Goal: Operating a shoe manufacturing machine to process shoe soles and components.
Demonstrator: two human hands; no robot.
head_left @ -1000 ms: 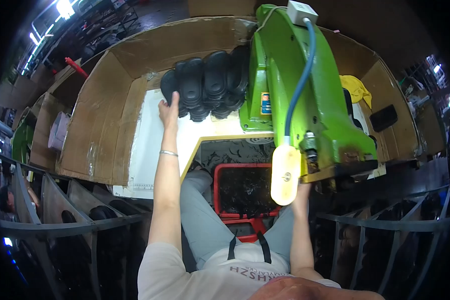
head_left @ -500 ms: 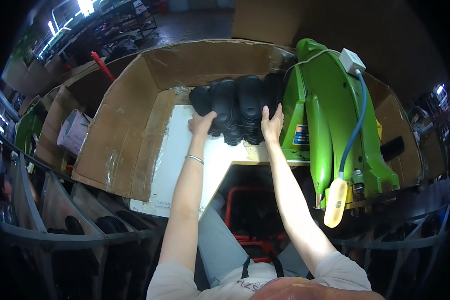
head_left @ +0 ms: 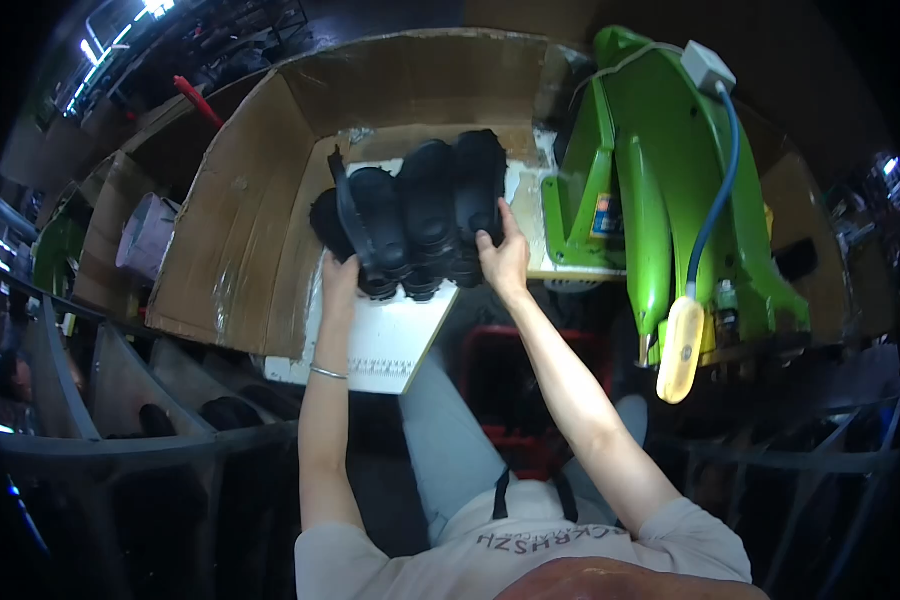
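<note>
A bunched row of black shoes (head_left: 425, 215), rounded and moulded like clogs, lies over the white board (head_left: 395, 345) inside the cardboard surround. My left hand (head_left: 341, 275) grips the left end of the row from the near side, its fingers partly hidden by the shoes. On the opposite end my right hand (head_left: 505, 250) presses in, thumb on the near face and fingers along the right side. Between them the row is squeezed together. A loose black strap (head_left: 345, 205) sticks up at the left of the bunch.
Right of the board stands a large green machine (head_left: 660, 180), with a yellow lamp (head_left: 680, 350) on a blue flexible neck. Cardboard walls (head_left: 410, 85) rise at the back and left. Slatted grey racks (head_left: 130, 395) holding dark items curve along the lower left. A pink bucket (head_left: 150, 235) stands further left.
Both hands have moved left, carrying the row of black shoes away from the green machine and over the board's left part. The view has shifted slightly too.
</note>
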